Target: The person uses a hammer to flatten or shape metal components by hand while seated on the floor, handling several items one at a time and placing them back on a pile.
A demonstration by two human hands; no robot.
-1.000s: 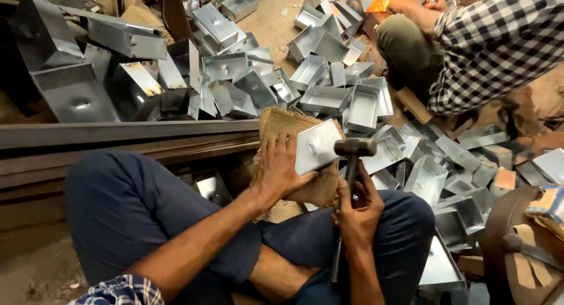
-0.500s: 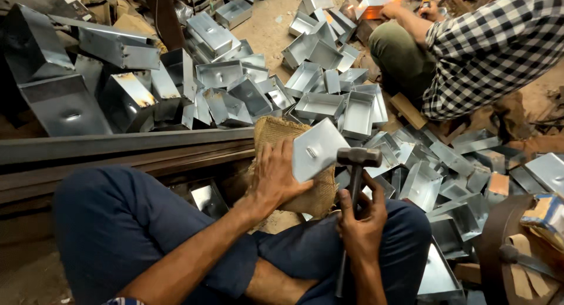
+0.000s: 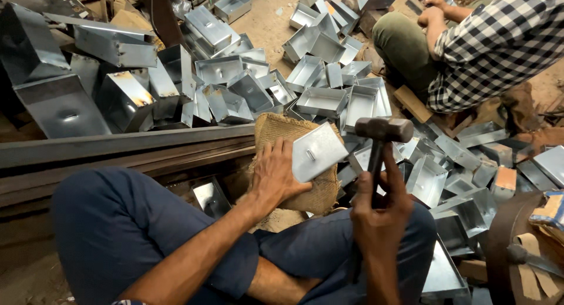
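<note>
My left hand presses a small square sheet-metal piece against a burlap-covered block in front of my knees. Its thumb lies along the lower edge of the piece. My right hand grips the dark handle of a hammer, whose steel head is raised upright just to the right of the metal piece, not touching it. Both my legs in blue trousers are folded beneath the hands.
A heavy steel beam runs left to right behind my knee. Several folded galvanised metal boxes are heaped across the floor. A person in a checked shirt sits at the top right, working on the floor.
The hammer head has risen from beside the metal piece to a higher, upright position. My left hand has kept the piece on the burlap block.
</note>
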